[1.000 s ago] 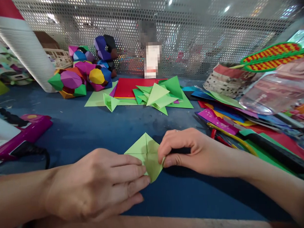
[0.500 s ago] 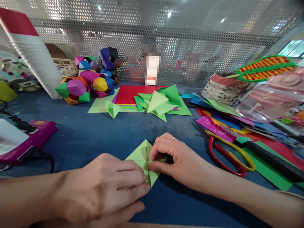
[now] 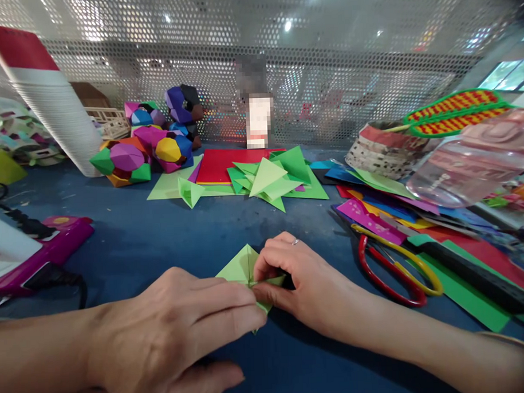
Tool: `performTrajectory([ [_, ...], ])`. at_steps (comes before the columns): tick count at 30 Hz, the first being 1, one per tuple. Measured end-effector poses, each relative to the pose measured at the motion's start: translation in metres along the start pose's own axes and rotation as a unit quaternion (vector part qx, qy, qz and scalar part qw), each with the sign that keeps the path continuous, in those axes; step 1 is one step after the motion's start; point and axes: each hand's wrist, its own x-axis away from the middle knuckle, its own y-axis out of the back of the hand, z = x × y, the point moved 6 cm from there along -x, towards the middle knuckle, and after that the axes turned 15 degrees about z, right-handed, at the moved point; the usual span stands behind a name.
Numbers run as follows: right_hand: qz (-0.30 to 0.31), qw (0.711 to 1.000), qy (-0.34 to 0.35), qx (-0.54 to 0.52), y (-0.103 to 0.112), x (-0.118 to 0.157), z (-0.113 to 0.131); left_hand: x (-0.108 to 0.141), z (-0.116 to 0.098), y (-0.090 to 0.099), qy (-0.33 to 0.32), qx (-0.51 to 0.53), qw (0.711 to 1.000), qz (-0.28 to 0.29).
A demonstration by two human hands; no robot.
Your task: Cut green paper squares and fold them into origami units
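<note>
Left hand (image 3: 176, 331) flat, fingers together, pressing on green paper square (image 3: 238, 267) at the table's near middle; right hand (image 3: 294, 275) pinches its right flap between thumb and fingers. Power strip (image 3: 65, 232), far left, holds plugs. Stacked white cups (image 3: 55, 106) lean behind it. Woven basket (image 3: 383, 149), right, holds a red-yellow leaf shape (image 3: 457, 114); contents of pink bottle (image 3: 471, 160) unclear. Blue tabletop (image 3: 160, 229); perforated metal screen (image 3: 326, 62) behind.

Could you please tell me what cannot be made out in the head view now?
All in the head view:
- Centre of the light green paper: hidden by the left hand and right hand.
- Purple block: cut off by the left edge.
- Lettering on the pink bottle: too small and blurred.
- Shape before the perforated screen: pixelated.
</note>
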Motion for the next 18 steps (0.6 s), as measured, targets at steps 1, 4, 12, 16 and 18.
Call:
performTrajectory([
  [1, -0.001, 1.000, 0.002, 0.004, 0.000, 0.000, 0.000, -0.001, -0.001, 0.000, -0.003, -0.002, 1.000, 0.012],
  [4, -0.004, 1.000, 0.007, 0.014, 0.000, 0.001, 0.000, -0.005, -0.004, -0.004, -0.032, 0.001, 0.997, 0.067],
  [12, -0.010, 0.999, 0.019, 0.034, -0.001, 0.001, 0.001, -0.006, -0.006, -0.014, -0.079, 0.006, 0.995, 0.062],
  [16, -0.009, 0.999, 0.020, 0.035, -0.001, 0.003, 0.001, -0.008, -0.007, -0.015, -0.039, -0.023, 0.996, 0.072],
  [18, -0.009, 0.999, 0.016, 0.030, -0.001, 0.004, 0.000, -0.005, -0.009, -0.015, -0.031, -0.023, 0.998, 0.058],
])
